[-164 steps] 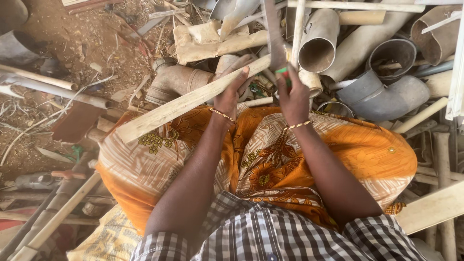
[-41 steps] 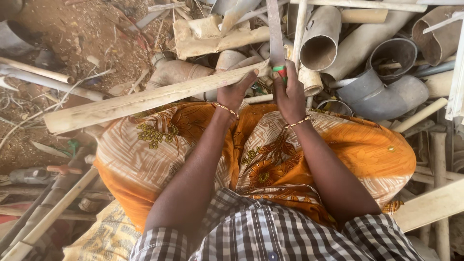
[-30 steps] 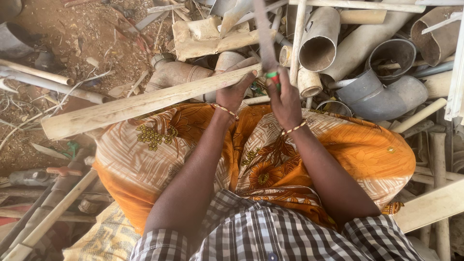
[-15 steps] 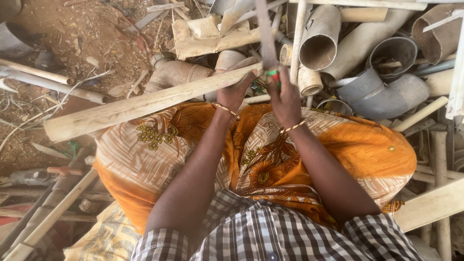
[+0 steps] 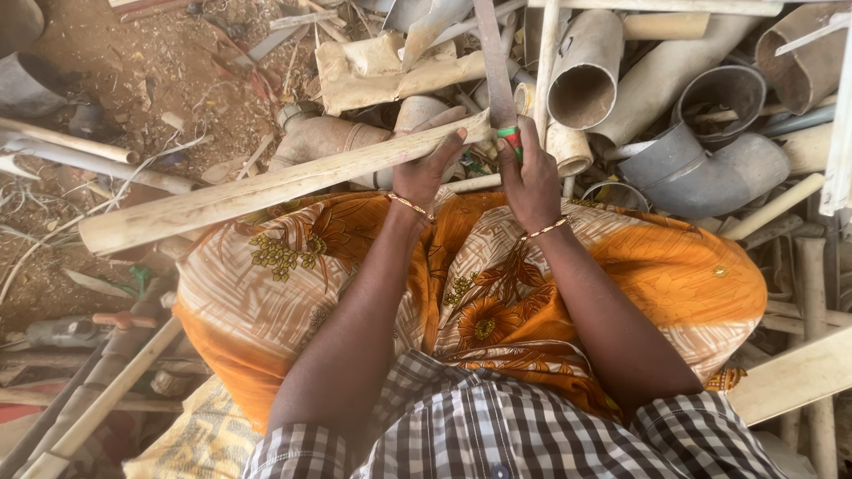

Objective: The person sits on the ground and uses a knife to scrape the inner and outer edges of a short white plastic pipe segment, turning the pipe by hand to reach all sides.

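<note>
My left hand (image 5: 428, 168) grips a long pale pipe (image 5: 257, 188) that lies across my lap, slanting down to the left. My right hand (image 5: 532, 177) holds a flat saw blade (image 5: 493, 62) by its green and red wrapped end. The blade stands on the pipe's right end, just right of my left fingers, and points up out of view. Both wrists wear thin bracelets. An orange patterned cloth (image 5: 568, 293) covers my knees below the hands.
A heap of grey and beige pipe pieces and elbows (image 5: 701, 151) fills the top right. A crumpled beige sheet (image 5: 373, 75) lies behind the pipe. Thin pipes and sticks (image 5: 80, 146) lie on dirt at left. More long pipes (image 5: 98, 399) run bottom left.
The long pipe has slid left and lies flatter across my lap. The saw blade has shifted back and forth at the pipe's right end. My hands stay in place.
</note>
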